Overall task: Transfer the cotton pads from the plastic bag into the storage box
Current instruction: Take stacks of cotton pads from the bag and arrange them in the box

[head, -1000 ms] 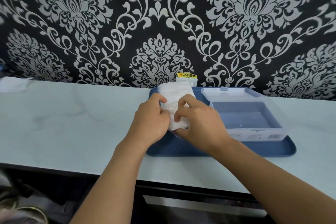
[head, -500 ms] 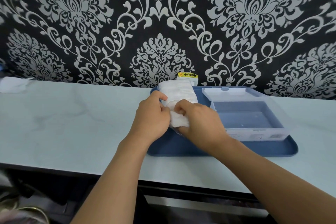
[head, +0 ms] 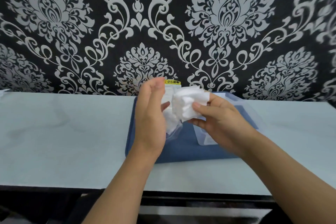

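Note:
My left hand holds the clear plastic bag of white cotton pads upright above the blue tray. My right hand grips a stack of white cotton pads that sticks out of the bag's open side. The clear storage box stands open on the tray behind and under my right hand, which hides most of it. Its inside looks bare where it shows.
The tray rests on a pale marble-look counter against a black-and-white patterned wall. A yellow warning label sits on the wall just behind the bag. The counter's front edge runs below my forearms, with dark space under it.
Both hands have lifted the bag off the tray. My right hand has pulled a stack of pads partly out of the bag toward the right.

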Motion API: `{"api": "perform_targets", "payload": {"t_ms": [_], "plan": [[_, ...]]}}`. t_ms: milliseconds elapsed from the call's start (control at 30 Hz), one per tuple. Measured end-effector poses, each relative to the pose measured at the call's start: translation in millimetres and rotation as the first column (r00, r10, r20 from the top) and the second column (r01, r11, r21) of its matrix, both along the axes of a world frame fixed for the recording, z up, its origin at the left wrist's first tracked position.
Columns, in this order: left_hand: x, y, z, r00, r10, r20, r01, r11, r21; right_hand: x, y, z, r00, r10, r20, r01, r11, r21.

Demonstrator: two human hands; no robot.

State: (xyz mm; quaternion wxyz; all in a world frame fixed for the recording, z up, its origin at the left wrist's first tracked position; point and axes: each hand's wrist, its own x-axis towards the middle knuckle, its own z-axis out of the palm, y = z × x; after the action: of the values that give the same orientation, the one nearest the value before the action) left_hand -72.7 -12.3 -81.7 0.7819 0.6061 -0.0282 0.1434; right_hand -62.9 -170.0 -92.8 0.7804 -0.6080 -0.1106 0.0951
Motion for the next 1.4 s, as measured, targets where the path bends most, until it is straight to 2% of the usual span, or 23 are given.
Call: {"api": "perform_targets", "payload": {"t_ms": [67,133,233,367,433,533,600,667,733,800,933,1100,1200,1300,1400], "plan": [[-7.5,-20.0,3.6,0.961,-0.222,-0.167,0.188,0.962,-0.200,-2.2,-2.5,0.9,0.996,-0.013,0.091,0.019,0.997,-0.069],[-9.4,-29.5,3.3,0.892,-0.338,-0.300,0.267,0.930,-0.254,-5.3,-4.7,2.5,0.980,-0.036,0.195,0.073,0.980,-0.185],[-8.0,-28.7,-3.5,0.809,-0.483,-0.336,0.386,0.867,-0.316,-8.7,-9.6,4.4,0.963,-0.117,0.243,0.179,0.950,-0.254],[-1.6,-25.3,-6.9,0.649,-0.656,-0.386,0.508,0.751,-0.422,-9.1,-12.7,-0.7,0.942,-0.166,0.292,0.276,0.877,-0.393],[1.1,-29.2,-9.1,0.629,-0.670,-0.394,0.495,0.736,-0.462,-5.6,-15.9,-2.2,0.958,-0.162,0.235,0.252,0.867,-0.429],[2.4,-35.3,-11.7,0.628,-0.681,-0.376,0.470,0.718,-0.514,-4.5,-23.5,-2.7,0.984,-0.055,0.169,0.128,0.881,-0.455],[3.8,-35.5,-12.9,0.621,-0.691,-0.370,0.479,0.708,-0.519,-6.1,-27.3,-4.3,0.980,0.013,0.197,0.093,0.850,-0.518],[6.5,-33.2,-14.2,0.611,-0.699,-0.371,0.498,0.704,-0.507,-4.3,-27.6,-5.2,0.955,0.032,0.296,0.163,0.775,-0.610],[11.7,-29.1,-16.8,0.620,-0.692,-0.368,0.491,0.709,-0.506,2.3,-27.6,-5.7,0.941,0.023,0.337,0.187,0.794,-0.578],[16.1,-23.9,-17.2,0.625,-0.683,-0.378,0.484,0.719,-0.499,6.2,-29.0,-5.6,0.950,0.026,0.311,0.148,0.840,-0.521],[17.8,-22.3,-12.5,0.611,-0.664,-0.430,0.480,0.743,-0.465,5.9,-24.7,-8.1,0.953,0.092,0.290,0.066,0.867,-0.493],[17.1,-26.4,-14.0,0.583,-0.635,-0.507,0.485,0.773,-0.410,7.8,-20.5,-13.6,0.964,0.108,0.245,0.040,0.847,-0.530],[17.4,-24.5,-15.0,0.586,-0.633,-0.505,0.469,0.774,-0.426,8.2,-26.0,-12.1,0.951,0.129,0.281,0.044,0.844,-0.534],[17.3,-21.0,-15.9,0.614,-0.645,-0.455,0.476,0.763,-0.437,8.2,-27.6,-7.2,0.941,0.111,0.320,0.042,0.899,-0.436],[18.0,-17.9,-14.2,0.627,-0.657,-0.419,0.491,0.751,-0.441,8.1,-28.8,-4.6,0.958,0.070,0.279,0.028,0.942,-0.334]]}}
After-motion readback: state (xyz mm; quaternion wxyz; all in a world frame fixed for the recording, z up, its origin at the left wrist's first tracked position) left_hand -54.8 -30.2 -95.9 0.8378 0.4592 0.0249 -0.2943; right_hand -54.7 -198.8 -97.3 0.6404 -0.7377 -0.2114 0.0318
